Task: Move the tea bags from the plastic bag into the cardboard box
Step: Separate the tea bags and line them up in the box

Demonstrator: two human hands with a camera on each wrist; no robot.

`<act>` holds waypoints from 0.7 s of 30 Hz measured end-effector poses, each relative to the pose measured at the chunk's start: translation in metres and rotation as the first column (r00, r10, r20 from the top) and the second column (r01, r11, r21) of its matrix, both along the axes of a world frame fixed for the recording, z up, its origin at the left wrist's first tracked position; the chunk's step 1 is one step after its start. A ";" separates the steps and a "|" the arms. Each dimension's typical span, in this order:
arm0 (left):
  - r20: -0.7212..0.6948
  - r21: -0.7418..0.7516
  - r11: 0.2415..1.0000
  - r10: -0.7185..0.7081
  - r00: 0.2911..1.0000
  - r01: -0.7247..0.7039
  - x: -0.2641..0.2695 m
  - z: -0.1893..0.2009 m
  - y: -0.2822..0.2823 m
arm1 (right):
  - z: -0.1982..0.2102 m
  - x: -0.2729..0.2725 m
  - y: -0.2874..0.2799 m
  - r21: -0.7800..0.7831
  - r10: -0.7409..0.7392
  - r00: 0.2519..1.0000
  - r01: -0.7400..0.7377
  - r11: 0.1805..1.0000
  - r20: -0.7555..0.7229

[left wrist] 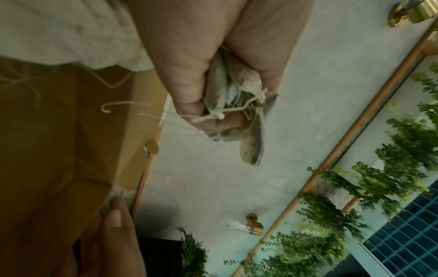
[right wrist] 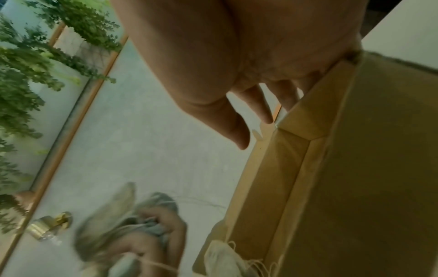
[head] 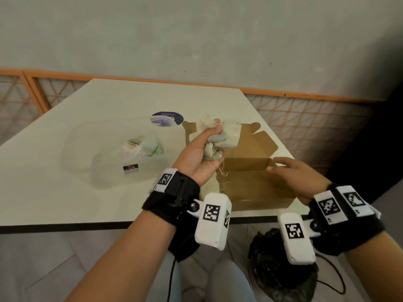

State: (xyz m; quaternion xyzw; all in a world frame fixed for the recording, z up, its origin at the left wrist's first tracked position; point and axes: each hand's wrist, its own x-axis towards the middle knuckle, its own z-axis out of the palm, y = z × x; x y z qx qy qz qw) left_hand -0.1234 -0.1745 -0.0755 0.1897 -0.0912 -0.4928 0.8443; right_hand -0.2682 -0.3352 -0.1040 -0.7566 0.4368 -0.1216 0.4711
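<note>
Left hand (head: 197, 152) clamped on crumpled pale tea bags (head: 214, 147) above open brown cardboard box (head: 248, 182); right hand (head: 299, 177), fingers straight, at its rim.

Head view is dim and flat, soft even light, no hard shadows; white table (head: 65, 138) is the brightest area, right corner falls to near black. Wide-angle bend shows in the orange rail (head: 305, 93). Left wrist view is murky, cardboard box (left wrist: 59, 150) in brown shadow, tea bags (left wrist: 233, 97) fairly sharp. Right wrist view is smeared by motion blur, left hand (right wrist: 151, 232) and plants (right wrist: 28, 61) soft, palm close-up out of focus.
</note>
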 end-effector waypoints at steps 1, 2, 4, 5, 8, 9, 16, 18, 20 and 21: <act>-0.002 0.020 1.000 0.013 1.000 -0.013 0.001 -0.006 0.001 | -0.002 -0.002 0.005 0.046 0.025 0.999 -0.027 0.999 0.042; 0.006 0.047 0.998 0.029 1.000 -0.029 0.003 -0.012 0.003 | -0.005 -0.004 0.010 0.073 0.047 0.996 -0.053 0.996 0.077; 0.022 0.081 0.995 0.056 0.998 -0.058 0.007 -0.022 0.007 | -0.005 -0.005 0.016 0.004 0.063 0.988 -0.064 0.998 0.144; 0.027 0.088 0.994 0.064 0.998 -0.066 0.010 -0.025 0.008 | -0.003 -0.003 0.018 -0.056 0.052 0.977 -0.041 0.998 0.205; 0.058 0.080 0.995 0.061 0.996 -0.066 0.014 -0.030 0.009 | 0.013 0.009 0.034 0.048 0.005 0.875 -0.033 0.998 0.484; 0.066 0.072 0.996 0.052 0.996 -0.057 0.014 -0.031 0.009 | 0.017 0.015 0.042 0.172 -0.012 0.829 -0.102 0.980 0.560; 0.451 0.324 0.936 -0.025 0.892 -0.138 0.005 -0.034 0.001 | -0.003 0.046 0.068 0.376 -0.016 0.768 -0.295 0.878 0.640; 0.455 0.332 0.931 -0.018 0.890 -0.150 0.005 -0.033 0.001 | -0.008 0.048 0.068 0.403 -0.077 0.736 -0.276 0.873 0.672; 0.421 0.332 0.929 0.011 0.907 -0.165 0.006 -0.033 0.001 | -0.010 0.049 0.064 0.443 -0.171 0.706 -0.221 0.869 0.687; 0.401 0.330 0.930 0.016 0.916 -0.161 0.006 -0.034 -0.002 | -0.013 0.047 0.059 0.472 -0.230 0.686 -0.186 0.862 0.691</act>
